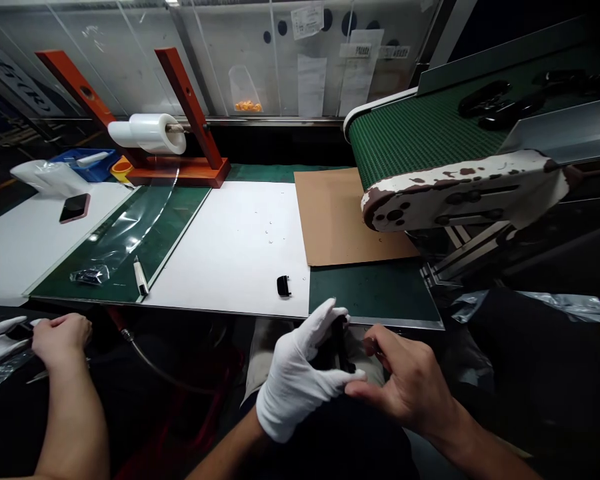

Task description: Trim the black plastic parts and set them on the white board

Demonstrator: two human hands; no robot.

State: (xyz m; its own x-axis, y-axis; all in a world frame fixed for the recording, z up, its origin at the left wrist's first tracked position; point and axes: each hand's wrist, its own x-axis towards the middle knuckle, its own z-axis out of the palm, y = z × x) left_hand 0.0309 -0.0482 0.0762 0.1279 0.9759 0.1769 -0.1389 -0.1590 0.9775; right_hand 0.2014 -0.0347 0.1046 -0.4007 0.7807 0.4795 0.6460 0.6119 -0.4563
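My left hand (pixel 300 367), in a white glove, grips a black plastic part (pixel 341 343) between thumb and fingers, just below the table's front edge. Bare and curled, my right hand (pixel 410 373) is close on the right, its thumb tip at the lower end of that part near the gloved thumb. Something small and dark shows at the right index fingertip, too unclear to name. A small black plastic piece (pixel 283 286) lies on the white sheet (pixel 230 247) in front of my hands.
A green conveyor belt (pixel 405 133) carrying black parts (pixel 505 107) overhangs brown cardboard (pixel 350 220) on the right. On the left are a plastic film roll (pixel 150 133) on an orange stand (pixel 180 170), a white cutter (pixel 141 277), a phone (pixel 75 208) and a co-worker's hands (pixel 60 340).
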